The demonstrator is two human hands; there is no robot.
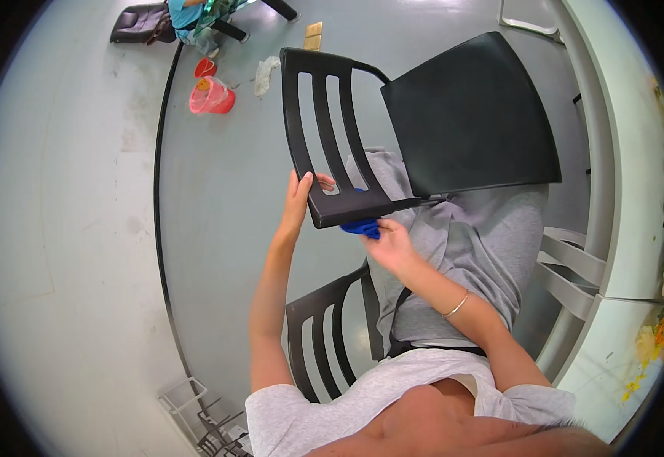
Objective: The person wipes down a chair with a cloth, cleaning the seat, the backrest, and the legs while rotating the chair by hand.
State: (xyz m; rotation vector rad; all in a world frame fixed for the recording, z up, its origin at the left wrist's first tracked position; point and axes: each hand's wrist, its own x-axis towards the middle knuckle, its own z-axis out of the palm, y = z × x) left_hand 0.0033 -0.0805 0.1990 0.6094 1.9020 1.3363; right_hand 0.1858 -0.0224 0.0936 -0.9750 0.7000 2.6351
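A black chair (pixel 469 114) lies tipped in front of me, over my grey-clad legs. Its slatted backrest (pixel 347 211) points to the left. My left hand (pixel 301 194) is closed around the backrest's edge, with fingertips showing through the end of a slot. Just below that edge, my right hand (pixel 387 242) pinches a blue cloth (pixel 364 228). The cloth presses against the underside of the backrest, and part of it is hidden behind the frame.
A second black slatted chair (pixel 320 301) stands at my left side. A white table (pixel 614 335) with flowers runs along the right. Ahead on the floor are a pink bucket (pixel 214 97), a white plastic bag (pixel 265 75) and a seated person (pixel 191 19).
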